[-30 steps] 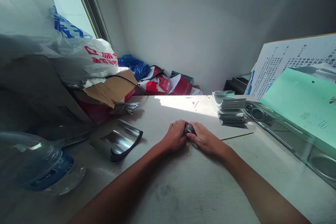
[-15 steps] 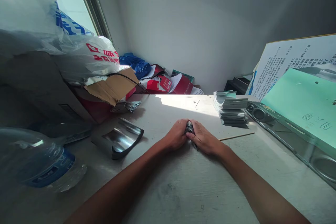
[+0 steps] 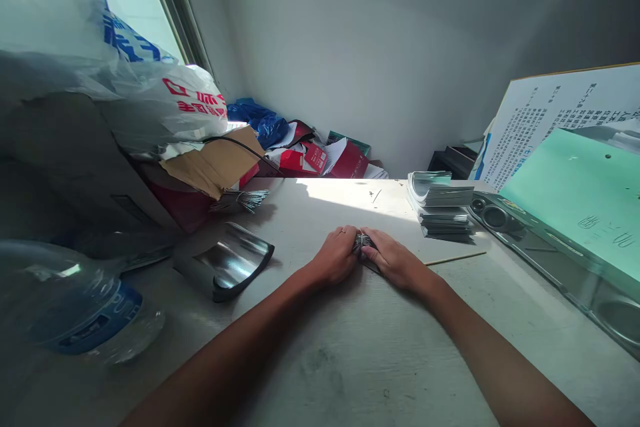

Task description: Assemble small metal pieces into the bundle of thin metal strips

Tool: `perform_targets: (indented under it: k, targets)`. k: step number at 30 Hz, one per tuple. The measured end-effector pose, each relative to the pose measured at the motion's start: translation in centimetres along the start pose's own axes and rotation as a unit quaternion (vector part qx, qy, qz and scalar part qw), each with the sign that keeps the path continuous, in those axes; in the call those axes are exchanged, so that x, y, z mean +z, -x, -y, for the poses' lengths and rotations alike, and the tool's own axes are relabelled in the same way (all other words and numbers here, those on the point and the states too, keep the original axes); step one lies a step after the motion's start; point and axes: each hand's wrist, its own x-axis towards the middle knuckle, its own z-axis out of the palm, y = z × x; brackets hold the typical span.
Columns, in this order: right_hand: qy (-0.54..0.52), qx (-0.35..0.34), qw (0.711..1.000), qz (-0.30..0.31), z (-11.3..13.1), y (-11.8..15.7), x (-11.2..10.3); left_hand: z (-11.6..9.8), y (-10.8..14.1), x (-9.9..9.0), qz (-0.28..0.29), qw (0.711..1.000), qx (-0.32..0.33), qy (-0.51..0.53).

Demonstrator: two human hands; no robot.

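Fingers (image 3: pixel 346 236) of left hand (image 3: pixel 335 257) and right hand (image 3: pixel 393 261) clamped together on small bundle of metal strips (image 3: pixel 364 241). Resting on pale tabletop (image 3: pixel 350 353).

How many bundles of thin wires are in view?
2: one bundle pinched between the left hand and right hand, a second bundle lying by the cardboard. Others may be hidden.

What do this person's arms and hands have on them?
Both forearms are bare, with no sleeves, gloves, watch or bracelet in view. The left hand wears a thin ring on one finger; the right hand shows none.
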Motion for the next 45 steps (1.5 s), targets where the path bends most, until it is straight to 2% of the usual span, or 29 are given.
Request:
perform_targets:
  k: [9, 24, 30, 35, 37, 39, 42, 45]
  targets:
    - [0.066, -0.011, 0.998, -0.019, -0.3, -0.5, 0.2, -0.1, 0.1, -0.1, 0.004, 1.000, 0.006, -0.020]
    - [0.050, -0.026, 0.998, -0.016, -0.1, -0.2, 0.4, -0.7, 0.2, -0.6, 0.023, 1.000, -0.010, -0.015]
    - [0.030, -0.003, 0.999, 0.033, -0.6, 0.3, -0.6, -0.5, 0.2, -0.8, 0.032, 0.999, -0.020, 0.023]
    - [0.048, -0.003, 0.999, 0.024, -0.3, 0.0, -1.4, -0.1, -0.1, -1.4, 0.034, 0.993, -0.037, 0.106]
    - [-0.001, 0.009, 1.000, 0.021, -0.2, -0.1, -1.7, -0.3, 0.0, -1.9, 0.041, 0.986, -0.041, 0.159]
    - [-0.101, 0.031, 0.994, 0.024, -0.2, -0.2, -2.1, -0.5, 0.2, -2.3, 0.048, 0.975, -0.047, 0.212]
    - [-0.242, 0.080, 0.967, 0.013, -0.5, -0.2, -2.3, -1.1, 0.4, -2.7, 0.055, 0.952, -0.076, 0.293]
    - [-0.313, 0.114, 0.943, -0.006, -0.7, -0.3, -2.3, -1.4, 0.4, -3.0, 0.058, 0.927, -0.114, 0.352]
